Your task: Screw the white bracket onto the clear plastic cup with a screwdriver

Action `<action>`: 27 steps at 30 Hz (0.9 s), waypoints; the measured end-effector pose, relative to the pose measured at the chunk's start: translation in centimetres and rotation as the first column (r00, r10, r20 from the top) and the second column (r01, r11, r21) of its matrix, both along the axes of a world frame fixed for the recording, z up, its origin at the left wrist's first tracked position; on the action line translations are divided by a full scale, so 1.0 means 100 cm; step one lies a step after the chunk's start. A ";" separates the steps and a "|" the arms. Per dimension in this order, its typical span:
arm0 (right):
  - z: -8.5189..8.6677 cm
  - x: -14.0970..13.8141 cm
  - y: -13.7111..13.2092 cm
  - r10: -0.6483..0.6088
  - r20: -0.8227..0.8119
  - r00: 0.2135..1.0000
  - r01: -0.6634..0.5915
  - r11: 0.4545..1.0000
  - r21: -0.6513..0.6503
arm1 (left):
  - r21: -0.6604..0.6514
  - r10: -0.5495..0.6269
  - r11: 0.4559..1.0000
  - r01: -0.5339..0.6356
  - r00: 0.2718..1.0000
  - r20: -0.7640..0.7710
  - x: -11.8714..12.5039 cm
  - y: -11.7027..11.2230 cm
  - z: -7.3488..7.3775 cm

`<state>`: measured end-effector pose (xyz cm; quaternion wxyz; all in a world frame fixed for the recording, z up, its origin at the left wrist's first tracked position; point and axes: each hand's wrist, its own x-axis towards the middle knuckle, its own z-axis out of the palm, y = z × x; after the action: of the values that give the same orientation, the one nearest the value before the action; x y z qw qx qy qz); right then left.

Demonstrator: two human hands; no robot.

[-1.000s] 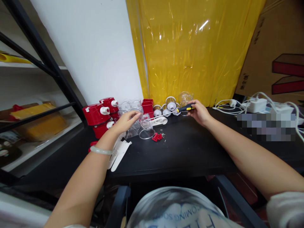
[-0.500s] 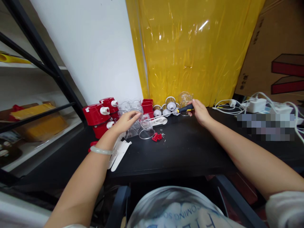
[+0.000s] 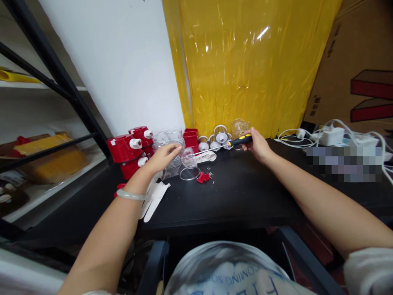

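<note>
My right hand is closed round the black and yellow handle of a screwdriver. Its long shaft points left, and the tip meets a clear plastic part with a round rim. That part is gripped by my left hand, whose fingers bend over its left side; some fingertips are hidden. Just in front of the clear part lie small red plastic pieces and several small screws. A white flat part rests under the shaft.
Red housings with white knobs are stacked at the left, beside clear cups. Metallic cylinders stand at the back. White strips lie near the front edge of the black table. White cables and adapters sit at the right.
The fingers of my right hand have shifted round the screwdriver handle, and the handle looks turned. My left hand and the clear part stay where they were.
</note>
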<state>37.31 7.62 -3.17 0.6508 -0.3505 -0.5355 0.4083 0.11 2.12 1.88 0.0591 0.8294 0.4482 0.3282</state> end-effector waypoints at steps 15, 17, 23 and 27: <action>0.005 0.001 -0.009 0.116 -0.060 0.991 -0.119 0.992 -0.052 | -0.006 0.008 1.000 -0.008 1.000 -0.002 0.000 0.001 0.000; 0.004 0.000 -0.007 0.070 -0.048 0.996 -0.072 0.996 -0.046 | -0.006 0.006 1.000 -0.006 1.000 -0.003 0.000 0.001 0.000; -0.004 0.004 0.004 -0.131 0.199 0.971 0.132 0.991 0.007 | 0.000 0.006 1.000 -0.006 1.000 -0.010 0.000 0.000 0.000; -0.006 0.006 0.004 -0.127 0.219 0.967 0.125 0.992 0.021 | 0.002 0.013 1.000 -0.013 1.000 -0.012 0.000 0.000 0.000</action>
<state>37.88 8.01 -3.81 0.6135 -0.4244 -0.5824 0.3229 0.13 2.11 1.90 0.0533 0.8285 0.4536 0.3239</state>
